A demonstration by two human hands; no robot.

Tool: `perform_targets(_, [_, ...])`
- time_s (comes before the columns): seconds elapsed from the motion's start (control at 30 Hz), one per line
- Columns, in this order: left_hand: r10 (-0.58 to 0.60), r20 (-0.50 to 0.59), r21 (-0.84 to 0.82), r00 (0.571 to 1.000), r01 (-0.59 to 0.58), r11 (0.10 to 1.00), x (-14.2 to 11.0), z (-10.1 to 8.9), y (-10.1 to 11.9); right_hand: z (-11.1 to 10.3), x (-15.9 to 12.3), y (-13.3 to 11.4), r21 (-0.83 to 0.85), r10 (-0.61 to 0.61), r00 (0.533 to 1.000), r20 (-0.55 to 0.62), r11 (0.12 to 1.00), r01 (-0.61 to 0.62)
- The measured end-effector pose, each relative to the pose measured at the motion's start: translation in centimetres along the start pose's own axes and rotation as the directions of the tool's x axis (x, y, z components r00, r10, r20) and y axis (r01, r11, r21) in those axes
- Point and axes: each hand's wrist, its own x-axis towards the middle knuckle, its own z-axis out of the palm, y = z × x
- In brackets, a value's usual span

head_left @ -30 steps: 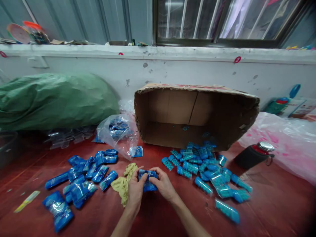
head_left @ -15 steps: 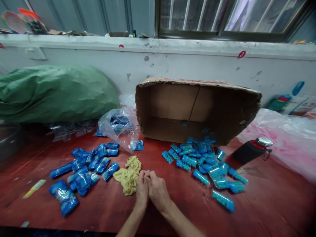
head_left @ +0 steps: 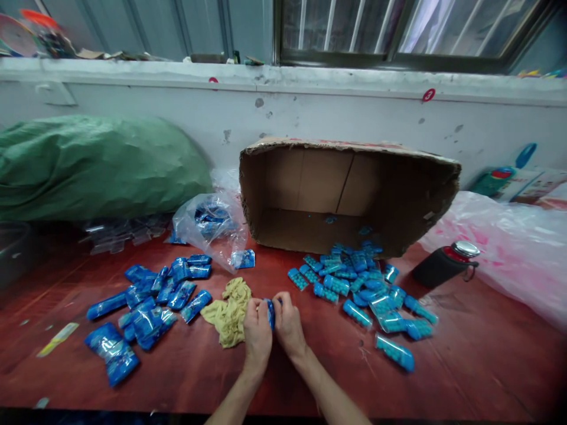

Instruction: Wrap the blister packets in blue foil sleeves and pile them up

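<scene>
Between my two hands, near the middle of the table, is a small blue printed wrapper [head_left: 270, 314], mostly covered by fingers. My left hand [head_left: 258, 333] pinches its left side, and my right hand [head_left: 289, 324] has its fingers closed at the right edge. A crumpled yellow cloth [head_left: 233, 316] lies against the left hand's outer side. Further left are several shiny blue packets [head_left: 148, 324] in a loose pile. To the right, clear tubes of blue beads with blue caps [head_left: 357, 314] lie scattered in front of the cardboard box.
The cardboard box [head_left: 354, 147] lies on its side at the back, open towards me. Left of it are a clear plastic bag [head_left: 212, 227] of blue wrappers and a big green sack [head_left: 101, 168]. A black bottle [head_left: 438, 265] stands tilted-looking at right, before pinkish plastic sheeting [head_left: 500, 248].
My hands have moved slightly apart, and more of the blue wrapper now shows between them. The view has shifted a little; the piles look the same.
</scene>
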Motion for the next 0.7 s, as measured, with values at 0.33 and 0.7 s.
perform_targets(0.33, [-0.027,0.041,-0.007,0.999,0.027,1.0,0.0,0.0,-0.4,0.1,-0.3,0.9,-0.099,-0.003,1.0,0.022,0.995,0.005])
perform_targets(0.7, [-0.048,0.104,-0.046,0.993,0.053,0.998,0.0,0.1,-0.4,-0.3,-0.5,1.2,0.016,0.047,0.998,-0.029,0.999,-0.047])
